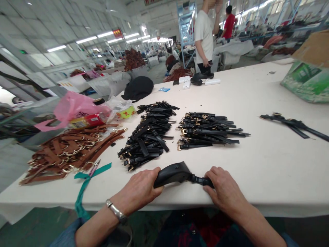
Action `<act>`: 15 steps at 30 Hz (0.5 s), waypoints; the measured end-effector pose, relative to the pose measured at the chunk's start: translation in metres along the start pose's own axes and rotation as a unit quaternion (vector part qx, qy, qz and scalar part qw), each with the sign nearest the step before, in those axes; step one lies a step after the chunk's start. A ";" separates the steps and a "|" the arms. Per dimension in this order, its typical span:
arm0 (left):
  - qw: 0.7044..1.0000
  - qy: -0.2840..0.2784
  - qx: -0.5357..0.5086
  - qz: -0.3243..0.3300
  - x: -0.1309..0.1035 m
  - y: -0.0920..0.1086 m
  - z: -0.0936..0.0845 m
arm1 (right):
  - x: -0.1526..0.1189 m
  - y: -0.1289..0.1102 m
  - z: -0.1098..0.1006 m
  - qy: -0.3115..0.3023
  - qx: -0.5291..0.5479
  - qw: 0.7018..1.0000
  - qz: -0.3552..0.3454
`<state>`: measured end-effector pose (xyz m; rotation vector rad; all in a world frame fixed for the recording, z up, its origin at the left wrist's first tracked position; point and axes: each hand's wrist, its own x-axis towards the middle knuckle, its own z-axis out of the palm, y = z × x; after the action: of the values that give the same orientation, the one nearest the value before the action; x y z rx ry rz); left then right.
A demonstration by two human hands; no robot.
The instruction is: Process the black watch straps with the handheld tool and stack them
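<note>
A black leather strap is stretched between my two hands at the table's front edge. My left hand grips its wide, curved part, with the thumb on top. Around the narrow end, past a small loop, the fingers of my right hand are closed. Beyond my hands lie two piles of black buckled straps: a tall heap on the left and a flatter pile on the right, with gold buckles showing.
Brown straps with metal rings lie at left, beside scissors tied with green ribbon. A pink bag and a black cap are behind. More black straps and a green bag are at right. A person stands beyond the table.
</note>
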<state>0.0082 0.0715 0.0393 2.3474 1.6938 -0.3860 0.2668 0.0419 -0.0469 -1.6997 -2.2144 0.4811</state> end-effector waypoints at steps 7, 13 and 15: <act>1.000 -0.003 -0.026 -0.003 0.002 -0.003 0.002 | 0.003 -0.008 0.012 0.030 0.056 0.998 -0.011; 0.999 -0.006 -0.053 -0.009 0.003 -0.006 0.006 | 0.007 -0.007 0.014 0.031 0.083 0.996 -0.001; 0.998 -0.006 -0.060 -0.011 0.002 -0.007 0.008 | 0.008 -0.007 0.014 0.022 0.090 0.996 0.006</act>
<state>0.0014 0.0733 0.0309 2.2373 1.6900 -0.2925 0.2527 0.0473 -0.0560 -1.6141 -2.0634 0.6205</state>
